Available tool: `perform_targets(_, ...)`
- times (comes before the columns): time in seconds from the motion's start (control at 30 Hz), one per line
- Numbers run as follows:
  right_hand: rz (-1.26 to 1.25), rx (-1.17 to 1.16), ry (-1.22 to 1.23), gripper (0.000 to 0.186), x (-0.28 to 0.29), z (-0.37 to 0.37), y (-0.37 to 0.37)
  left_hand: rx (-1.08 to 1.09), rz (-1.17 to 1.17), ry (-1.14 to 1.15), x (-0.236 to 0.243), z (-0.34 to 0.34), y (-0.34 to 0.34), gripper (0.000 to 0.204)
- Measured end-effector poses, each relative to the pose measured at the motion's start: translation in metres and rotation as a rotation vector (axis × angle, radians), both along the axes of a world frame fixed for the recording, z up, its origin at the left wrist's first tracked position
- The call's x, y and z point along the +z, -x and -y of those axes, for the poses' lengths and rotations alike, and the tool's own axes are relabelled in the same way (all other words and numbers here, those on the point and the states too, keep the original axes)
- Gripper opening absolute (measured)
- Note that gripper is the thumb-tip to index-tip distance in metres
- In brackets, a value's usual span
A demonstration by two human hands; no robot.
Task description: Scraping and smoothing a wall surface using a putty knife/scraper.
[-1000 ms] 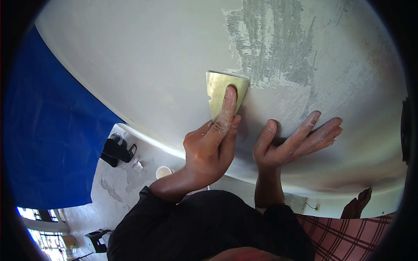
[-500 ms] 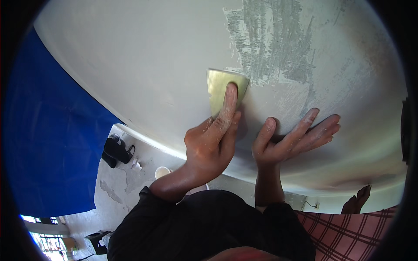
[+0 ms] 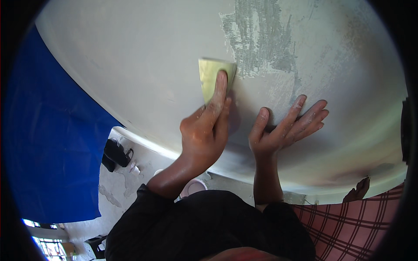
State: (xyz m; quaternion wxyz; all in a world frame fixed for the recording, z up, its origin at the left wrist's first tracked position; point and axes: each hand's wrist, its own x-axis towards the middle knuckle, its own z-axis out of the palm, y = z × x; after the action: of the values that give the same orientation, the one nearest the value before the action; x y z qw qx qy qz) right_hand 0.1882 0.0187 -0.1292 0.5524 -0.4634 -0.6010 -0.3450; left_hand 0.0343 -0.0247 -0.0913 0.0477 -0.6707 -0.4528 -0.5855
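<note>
My left hand (image 3: 202,132) is closed around a scraper (image 3: 210,77) with a broad, pale yellowish blade. Its index finger lies stretched along the blade, and the handle is hidden in the palm. The blade's wide edge meets a large whitish surface (image 3: 143,56), just left of the lower corner of a rough grey scraped patch (image 3: 265,39). Further right, my right hand (image 3: 278,137) is open, fingers spread and resting against the same surface below the patch. Pale dust or paste flecks the fingers of both hands.
A blue sheet (image 3: 52,139) hangs at the left. On the floor lie a black bag (image 3: 115,152) and a small whitish item (image 3: 134,169). A round tub (image 3: 194,187) stands below my left forearm. Checked reddish cloth (image 3: 348,222) and what looks like another person's hand (image 3: 358,190) appear lower right.
Both hands have shifted a little up and left in the picture, the scraper with them. The patch has shifted similarly. More of the round tub shows now.
</note>
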Motion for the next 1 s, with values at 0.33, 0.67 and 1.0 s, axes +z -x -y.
perform_targets(0.33, -0.019, 0.008, -0.018, 0.065, 0.005, -0.005, 0.006, -0.004, -0.004, 0.075, -0.007, 0.005, 0.001, 0.061)
perform_targets(0.67, 0.014, 0.014, 0.007, 0.069, 0.004, 0.002, 0.005, 0.064, -0.004, 0.046, -0.008, 0.007, -0.001, 0.056)
perform_targets(1.0, -0.013, 0.024, 0.010, 0.064, 0.001, 0.004, 0.015, 0.064, 0.037, 0.058, -0.016, 0.010, 0.001, 0.060)
